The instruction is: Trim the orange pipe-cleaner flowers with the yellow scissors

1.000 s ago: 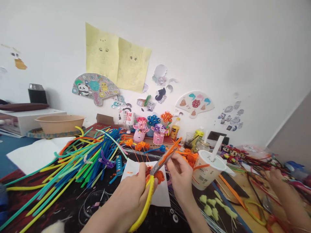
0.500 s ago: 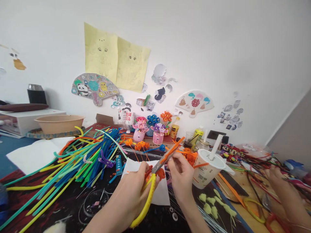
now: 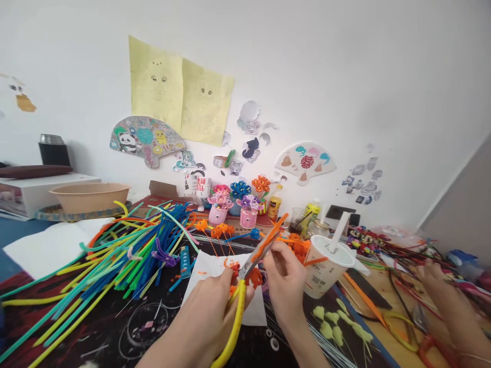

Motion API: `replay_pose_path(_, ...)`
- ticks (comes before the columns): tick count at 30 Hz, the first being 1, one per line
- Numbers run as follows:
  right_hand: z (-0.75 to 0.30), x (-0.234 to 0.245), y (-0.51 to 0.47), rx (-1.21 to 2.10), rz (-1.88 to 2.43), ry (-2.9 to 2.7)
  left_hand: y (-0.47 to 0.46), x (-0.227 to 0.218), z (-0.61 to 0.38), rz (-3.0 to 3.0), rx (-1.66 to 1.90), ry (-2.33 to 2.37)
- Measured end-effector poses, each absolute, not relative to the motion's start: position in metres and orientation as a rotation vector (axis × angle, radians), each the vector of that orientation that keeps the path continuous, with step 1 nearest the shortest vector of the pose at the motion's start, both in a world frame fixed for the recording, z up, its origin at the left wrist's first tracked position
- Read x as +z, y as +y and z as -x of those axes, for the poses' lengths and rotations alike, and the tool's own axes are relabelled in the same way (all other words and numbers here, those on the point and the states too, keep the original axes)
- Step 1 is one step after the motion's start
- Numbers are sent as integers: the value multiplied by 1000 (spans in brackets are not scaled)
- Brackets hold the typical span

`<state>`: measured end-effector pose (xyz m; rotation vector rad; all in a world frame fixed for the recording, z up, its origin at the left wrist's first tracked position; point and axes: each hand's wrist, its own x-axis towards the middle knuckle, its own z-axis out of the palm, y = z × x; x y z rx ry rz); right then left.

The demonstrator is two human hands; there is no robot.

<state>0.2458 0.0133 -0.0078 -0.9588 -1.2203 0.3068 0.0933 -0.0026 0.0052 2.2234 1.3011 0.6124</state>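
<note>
My left hand [image 3: 203,319] grips a pair of yellow-handled scissors [image 3: 235,327], with the steel blades pointing up and to the right. My right hand [image 3: 284,281] pinches an orange pipe cleaner [image 3: 264,248], which runs up and away from the fingers. A fuzzy orange pipe-cleaner piece [image 3: 254,278] sits at the blades, just above a white paper sheet [image 3: 255,312] with small orange snippets on it. The blades partly hide the orange piece.
A large bundle of multicoloured pipe cleaners [image 3: 126,255] lies to the left. A lidded plastic cup with a straw [image 3: 326,268] stands right of my right hand. Another person's hand [image 3: 435,286] works among wires at the right. Pipe-cleaner flowers in pink pots [image 3: 230,204] stand behind.
The view has drifted slightly left and tilted. My hands stay close together at the blades, and the scissors remain in my left hand. The other person's hand has shifted little.
</note>
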Motion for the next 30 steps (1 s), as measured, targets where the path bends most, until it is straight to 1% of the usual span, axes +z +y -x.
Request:
replay_pose_path(6, -243, -8, 11, 302, 971, -1278, -3, 10, -92, -2220, 587, 1235)
replay_pose_path(14, -243, -8, 12, 283, 983, -1310, 1, -1, -94, -2196, 626, 1309)
replay_pose_path(22, -244, -8, 12, 333, 966, -1412, -3, 17, -87, -2227, 543, 1301)
replay_pose_path(30, -246, -9, 15, 331, 971, -1419, -1, 5, -87, -2222, 542, 1371)
